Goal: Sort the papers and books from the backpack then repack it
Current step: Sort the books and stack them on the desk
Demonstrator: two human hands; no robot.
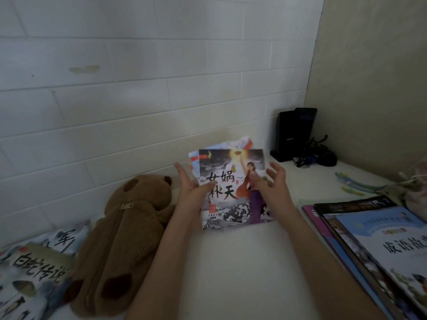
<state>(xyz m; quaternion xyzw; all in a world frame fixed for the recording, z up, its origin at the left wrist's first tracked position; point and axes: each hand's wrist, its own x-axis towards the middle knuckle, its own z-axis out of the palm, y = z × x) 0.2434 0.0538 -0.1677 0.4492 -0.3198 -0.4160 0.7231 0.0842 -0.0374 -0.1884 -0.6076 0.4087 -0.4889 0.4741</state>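
A small stack of thin picture books (pixel 233 188) stands on its lower edge on the white table (pixel 242 262), tilted toward me, with a dark cover showing a woman and waves in front. My left hand (pixel 190 183) grips the stack's left edge, thumb across the front cover and fingers straight up behind it. My right hand (pixel 272 181) is at the stack's right edge with fingers spread and relaxed, thumb near the cover. A brown plush bear backpack (pixel 120 239) lies zipper up to the left of my arms.
More books (pixel 34 269) lie at the near left, and a fanned pile of larger books (pixel 374 241) at the near right. A black device (pixel 293 132) with tangled cables (pixel 314 154) stands in the back corner. Pens (pixel 353 183) lie on the right. Walls close off the back and right.
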